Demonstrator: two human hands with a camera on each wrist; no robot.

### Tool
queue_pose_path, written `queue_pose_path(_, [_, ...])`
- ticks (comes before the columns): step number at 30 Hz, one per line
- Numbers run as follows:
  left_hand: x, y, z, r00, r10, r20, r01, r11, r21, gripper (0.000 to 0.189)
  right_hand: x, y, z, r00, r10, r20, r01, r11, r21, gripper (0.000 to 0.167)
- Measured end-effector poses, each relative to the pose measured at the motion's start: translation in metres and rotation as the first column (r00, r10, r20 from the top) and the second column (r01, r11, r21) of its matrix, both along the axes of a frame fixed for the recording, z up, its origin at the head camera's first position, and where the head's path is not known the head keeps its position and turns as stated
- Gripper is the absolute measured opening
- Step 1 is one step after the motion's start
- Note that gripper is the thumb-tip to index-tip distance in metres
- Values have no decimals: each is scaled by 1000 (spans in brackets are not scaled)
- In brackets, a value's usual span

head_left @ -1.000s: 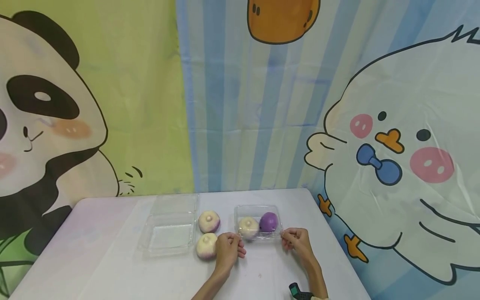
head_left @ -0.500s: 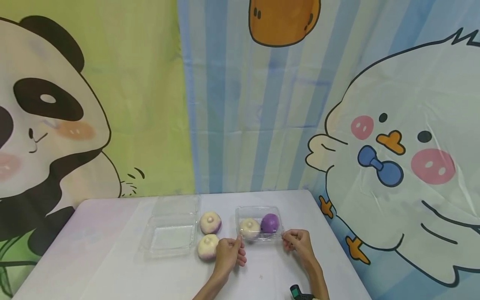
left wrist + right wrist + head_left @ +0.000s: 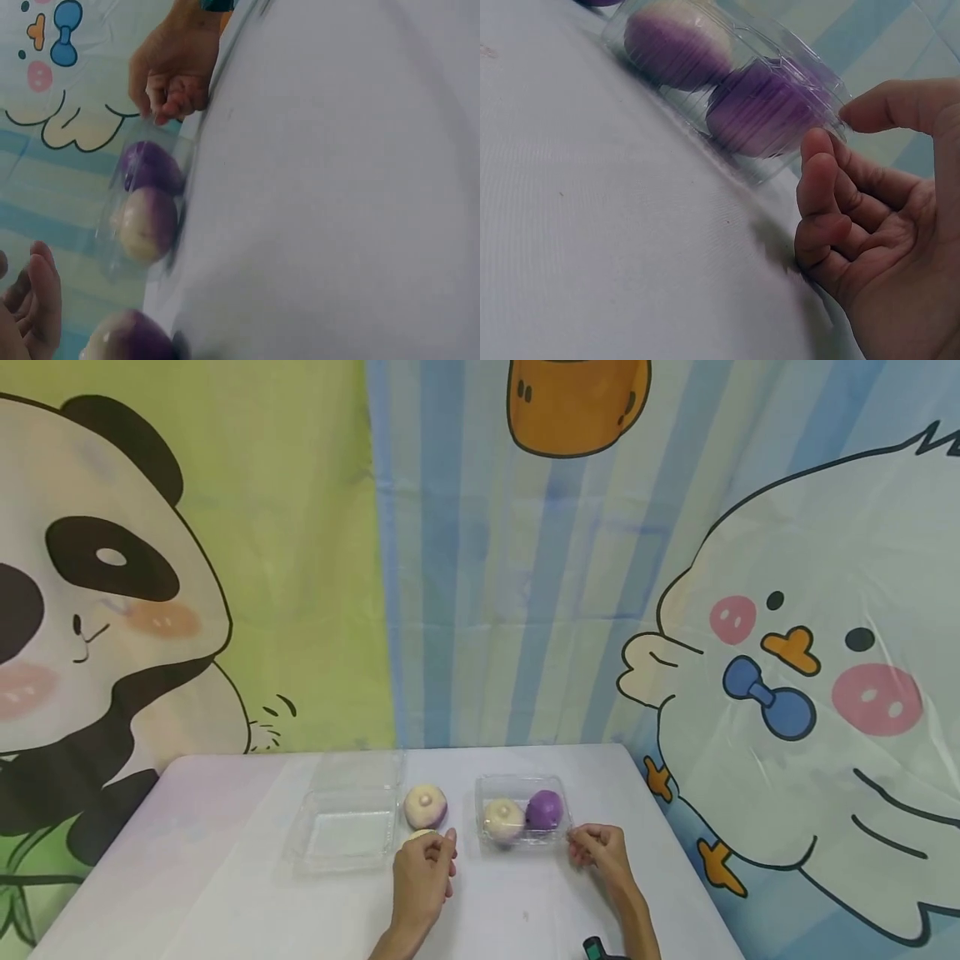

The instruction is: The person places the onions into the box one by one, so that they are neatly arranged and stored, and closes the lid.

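Note:
A clear plastic clamshell box (image 3: pixel 517 779) stands at the table's right side, its lid lying over two turnips. One turnip (image 3: pixel 503 822) shows its cream side, the other (image 3: pixel 544 811) its purple side. My right hand (image 3: pixel 602 853) pinches the box's front right corner between thumb and forefinger, clearly seen in the right wrist view. Left of the box, my left hand (image 3: pixel 420 878) is raised with nothing in its fingers. It partly hides a loose turnip (image 3: pixel 131 337) in the head view. Behind that one sits another loose turnip (image 3: pixel 425 807).
A second clamshell box (image 3: pixel 345 835) lies with its lid folded back on the left half of the white table (image 3: pixel 247 860). A cartoon-printed curtain (image 3: pixel 480 568) hangs behind the table. A dark device (image 3: pixel 596 948) is at the right wrist.
My left hand has let go of the filled box's front left corner and moved left, now covering most of the nearer loose turnip. The right hand keeps its grip on the corner.

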State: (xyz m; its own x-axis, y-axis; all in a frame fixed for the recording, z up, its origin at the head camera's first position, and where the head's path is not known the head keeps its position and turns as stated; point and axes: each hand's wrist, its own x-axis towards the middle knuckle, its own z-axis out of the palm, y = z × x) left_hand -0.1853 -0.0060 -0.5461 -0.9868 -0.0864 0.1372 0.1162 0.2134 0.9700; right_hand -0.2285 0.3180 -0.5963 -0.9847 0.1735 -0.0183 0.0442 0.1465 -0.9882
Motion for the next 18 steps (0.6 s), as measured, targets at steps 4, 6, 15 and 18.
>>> queue_pose_path(4, [-2, -25, 7, 992, 109, -62, -112, 992, -49, 30, 1, 0, 0, 1000, -17, 7, 17, 1000, 1, 25])
queue_pose_path(6, [-4, -39, 10, 981, 168, -94, -175, 982, -70, 26, 2, 0, 0, 1000, -12, 4, 12, 1000, 0, 25])
queue_pose_path(15, [-18, -105, 16, 888, 409, -209, -445, 878, -177, 25, 7, 8, 5, 999, -15, -41, 18, 996, 89, 26])
queue_pose_path(18, [-18, -126, 17, 862, 446, -241, -495, 844, -206, 24, 10, 10, 11, 997, -38, -74, 47, 991, 124, 27])
